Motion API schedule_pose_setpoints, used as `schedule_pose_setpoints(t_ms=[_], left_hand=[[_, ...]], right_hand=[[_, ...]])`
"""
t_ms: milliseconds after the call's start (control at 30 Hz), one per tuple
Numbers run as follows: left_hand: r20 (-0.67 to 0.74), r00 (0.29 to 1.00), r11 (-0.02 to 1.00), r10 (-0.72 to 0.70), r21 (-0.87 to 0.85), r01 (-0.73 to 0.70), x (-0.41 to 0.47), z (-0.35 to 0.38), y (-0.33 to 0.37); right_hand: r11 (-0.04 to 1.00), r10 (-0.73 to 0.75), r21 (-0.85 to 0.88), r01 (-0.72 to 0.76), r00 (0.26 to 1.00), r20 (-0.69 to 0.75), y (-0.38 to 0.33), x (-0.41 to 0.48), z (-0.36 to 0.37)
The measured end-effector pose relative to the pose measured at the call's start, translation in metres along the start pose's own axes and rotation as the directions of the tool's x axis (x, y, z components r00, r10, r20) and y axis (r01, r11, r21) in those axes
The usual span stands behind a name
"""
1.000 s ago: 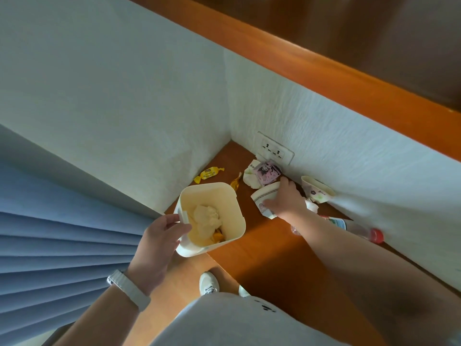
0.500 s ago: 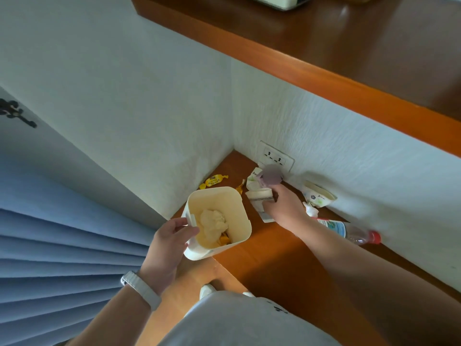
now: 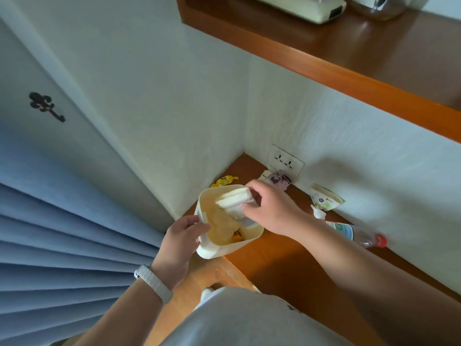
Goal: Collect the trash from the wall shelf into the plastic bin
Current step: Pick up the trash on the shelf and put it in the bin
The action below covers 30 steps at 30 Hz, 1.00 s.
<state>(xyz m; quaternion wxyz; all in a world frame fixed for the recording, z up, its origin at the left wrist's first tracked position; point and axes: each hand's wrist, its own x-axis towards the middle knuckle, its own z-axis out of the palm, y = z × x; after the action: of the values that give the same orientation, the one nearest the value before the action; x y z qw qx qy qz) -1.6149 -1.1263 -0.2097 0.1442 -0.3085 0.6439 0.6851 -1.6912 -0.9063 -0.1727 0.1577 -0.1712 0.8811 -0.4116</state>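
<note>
Left hand grips bin; right, cup (bottle nearby).

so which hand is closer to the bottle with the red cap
Right. The right hand holds white paper trash over the bin, just left of the bottle; the left hand grips the bin's left wall, farther away.

The left hand is held up from the lower left, forearm bare, a white band worn at the wrist. The bin is gripped at its near rim. The bare right arm is stretched in from the right, and a flattened cup is pinched in the right hand's curled fingers.
</note>
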Motion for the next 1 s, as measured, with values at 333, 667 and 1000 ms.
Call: schedule_pose_setpoints(t_ms=[333, 667, 1000], left_hand=[[0.074, 0.997, 1.000, -0.003, 0.017, 0.002, -0.013, -0.010, 0.002], [0.084, 0.994, 0.997, -0.072, -0.033, 0.075, -0.016, -0.007, 0.000], [0.080, 0.993, 0.996, -0.089, 0.030, 0.087, -0.004, 0.013, -0.007]], right_hand=[[0.818, -0.269, -0.492, 0.299, 0.954, 0.132, -0.005, 0.030, 0.037], [0.571, -0.288, -0.772, 0.281, 0.949, 0.132, -0.020, 0.035, 0.053], [0.801, -0.262, -0.568, 0.189, 0.964, -0.050, 0.031, 0.007, 0.017]])
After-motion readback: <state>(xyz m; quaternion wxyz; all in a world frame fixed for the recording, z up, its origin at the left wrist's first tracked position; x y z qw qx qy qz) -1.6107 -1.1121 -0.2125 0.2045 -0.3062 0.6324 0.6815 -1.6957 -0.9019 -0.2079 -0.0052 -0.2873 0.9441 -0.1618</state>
